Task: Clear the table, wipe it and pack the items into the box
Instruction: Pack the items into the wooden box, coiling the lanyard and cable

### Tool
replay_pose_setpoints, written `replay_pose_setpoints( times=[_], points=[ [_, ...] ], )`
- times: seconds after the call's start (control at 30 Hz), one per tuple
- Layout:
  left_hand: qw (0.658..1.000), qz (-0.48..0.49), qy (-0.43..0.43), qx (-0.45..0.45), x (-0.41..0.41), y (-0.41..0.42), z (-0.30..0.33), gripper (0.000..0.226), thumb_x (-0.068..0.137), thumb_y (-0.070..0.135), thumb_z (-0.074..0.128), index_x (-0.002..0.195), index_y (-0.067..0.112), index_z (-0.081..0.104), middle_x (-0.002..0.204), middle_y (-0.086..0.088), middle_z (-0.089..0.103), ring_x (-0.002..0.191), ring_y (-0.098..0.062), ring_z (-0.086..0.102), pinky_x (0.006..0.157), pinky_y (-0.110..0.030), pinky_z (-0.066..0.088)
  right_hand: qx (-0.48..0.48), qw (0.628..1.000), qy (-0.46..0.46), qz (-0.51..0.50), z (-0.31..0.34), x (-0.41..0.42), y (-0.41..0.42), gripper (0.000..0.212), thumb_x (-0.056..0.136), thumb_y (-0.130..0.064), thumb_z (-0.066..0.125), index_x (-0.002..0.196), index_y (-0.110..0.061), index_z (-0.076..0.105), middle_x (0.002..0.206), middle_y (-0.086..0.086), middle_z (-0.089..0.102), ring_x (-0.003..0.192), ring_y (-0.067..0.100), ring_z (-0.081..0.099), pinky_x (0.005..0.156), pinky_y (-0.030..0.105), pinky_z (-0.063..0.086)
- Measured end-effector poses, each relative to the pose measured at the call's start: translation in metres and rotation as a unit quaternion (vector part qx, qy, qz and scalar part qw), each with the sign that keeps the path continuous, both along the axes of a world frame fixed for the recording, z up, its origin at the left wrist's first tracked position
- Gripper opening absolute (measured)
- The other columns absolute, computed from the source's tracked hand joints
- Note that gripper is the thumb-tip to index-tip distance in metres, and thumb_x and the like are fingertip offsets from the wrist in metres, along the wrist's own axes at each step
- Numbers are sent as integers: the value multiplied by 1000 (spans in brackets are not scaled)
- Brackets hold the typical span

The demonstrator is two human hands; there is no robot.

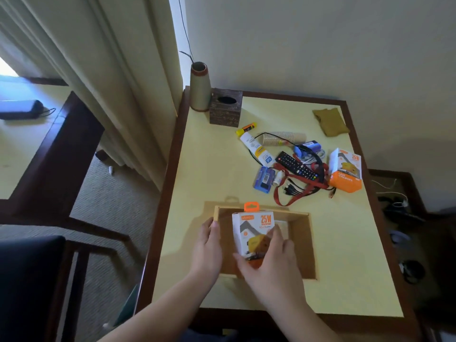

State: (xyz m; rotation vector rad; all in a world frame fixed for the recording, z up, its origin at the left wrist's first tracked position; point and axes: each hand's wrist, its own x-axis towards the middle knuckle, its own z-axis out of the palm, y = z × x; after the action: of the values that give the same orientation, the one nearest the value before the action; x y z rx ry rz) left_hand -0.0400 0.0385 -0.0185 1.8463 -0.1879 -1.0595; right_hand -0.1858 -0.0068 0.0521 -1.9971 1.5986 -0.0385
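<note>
An open wooden box [302, 243] sits near the front of the pale yellow table [212, 164]. My right hand [269, 265] grips a white and orange charger package [254, 230] from below, upright over the box's left half. My left hand [208, 245] rests on the box's left wall. Farther back lies a pile: a second charger package [345, 170], a black remote [296, 165], a red lanyard [296, 193] tangled with black cables, a blue packet [264, 180], a white tube [256, 149], a yellow glue stick [246, 128], stacked paper cups [283, 138]. An olive cloth [330, 121] lies at the back right.
A dark tissue box [225, 110] and a tall beige vase [199, 87] stand at the table's back left corner, beside a curtain [111, 77]. A dark chair [29, 280] stands at the left front. Cables lie on a low shelf [399, 208] to the right.
</note>
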Motion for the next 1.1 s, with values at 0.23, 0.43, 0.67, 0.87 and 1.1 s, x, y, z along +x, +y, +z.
replay_pose_setpoints(
  times=[0.23, 0.43, 0.67, 0.87, 1.1],
  points=[
    [999, -29, 17, -25, 18, 1, 2, 40, 109, 51, 43, 149, 47, 45, 140, 10, 57, 118, -9, 57, 89, -24, 45, 43, 998, 50, -2, -8, 22, -1, 118, 74, -86, 65, 156, -20, 11, 136, 3, 39, 131, 25, 48, 98, 37, 49],
    [989, -123, -57, -65, 46, -15, 0, 32, 110, 46, 42, 135, 64, 52, 142, 13, 52, 125, 3, 52, 105, -27, 43, 114, 992, 56, 28, -30, 42, -5, 103, 71, -78, 76, 144, -24, 27, 132, 2, 41, 128, 27, 51, 99, 38, 48],
    [976, -178, -114, -49, 44, -17, -11, 31, 107, 59, 26, 124, 60, 52, 120, 21, 58, 120, -5, 52, 102, -34, 45, 182, 980, 65, 40, -45, 48, -18, 100, 73, -73, 80, 140, -17, 32, 137, 6, 47, 123, 27, 60, 92, 36, 52],
    [966, -182, -183, -22, 37, -18, -10, 25, 109, 56, 22, 119, 66, 43, 119, 29, 52, 116, 5, 45, 92, -24, 35, 183, 980, 56, 59, -48, 45, -27, 83, 79, -61, 83, 128, -18, 32, 130, 7, 54, 115, 29, 64, 84, 38, 53],
    [939, -213, -268, 15, 32, -18, 2, 34, 110, 54, 25, 142, 54, 38, 142, 20, 43, 112, -3, 51, 89, -31, 43, 207, 967, 40, 140, -43, 34, -44, 71, 89, -49, 76, 141, -16, 40, 131, 4, 61, 116, 27, 65, 86, 34, 53]
  ],
)
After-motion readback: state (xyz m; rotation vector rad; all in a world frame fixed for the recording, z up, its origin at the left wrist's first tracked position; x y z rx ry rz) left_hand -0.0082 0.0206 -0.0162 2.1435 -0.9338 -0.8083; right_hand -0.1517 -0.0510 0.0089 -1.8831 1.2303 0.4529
